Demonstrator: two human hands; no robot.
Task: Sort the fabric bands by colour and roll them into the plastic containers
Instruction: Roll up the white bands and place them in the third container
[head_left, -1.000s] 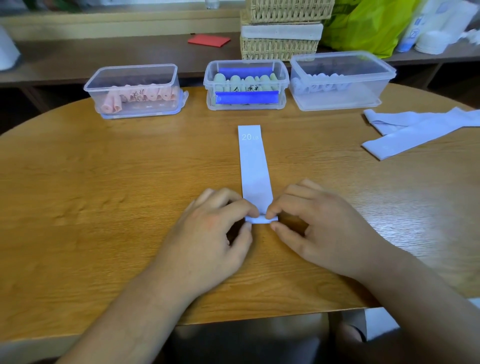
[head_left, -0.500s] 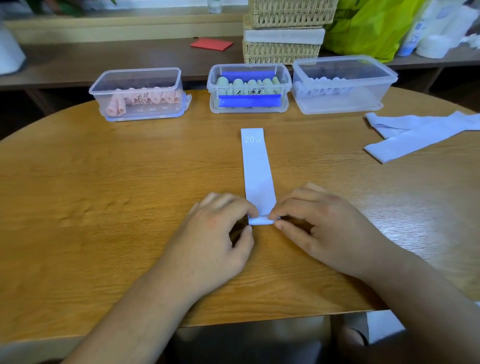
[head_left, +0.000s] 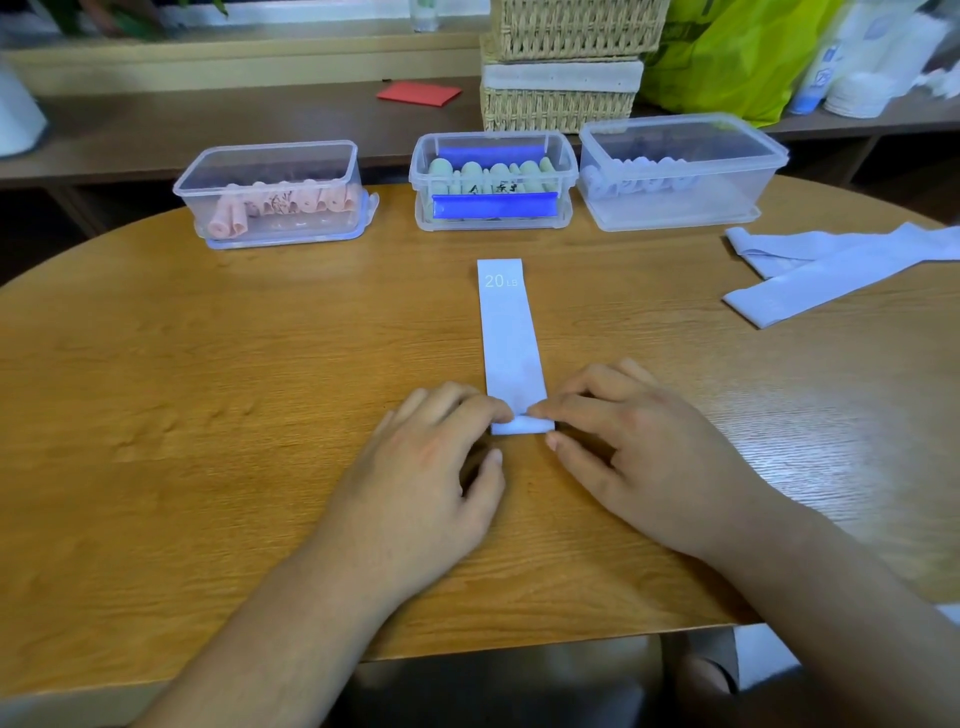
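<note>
I see the pale band (head_left: 509, 338) lying flat on the worktop (head_left: 208, 389), its "20 LB" end pointing at the green box (head_left: 426, 208). Both grips are closed on its near end. The left hand (head_left: 431, 478) and right hand (head_left: 639, 457) pinch the small turned-over edge, index tips almost meeting on top. The pink box (head_left: 270, 171) stands far left and the pale box (head_left: 680, 208) far right, with loose bands (head_left: 831, 265) near it.

"20 LB" on lavender band (head_left: 509, 332)
</note>
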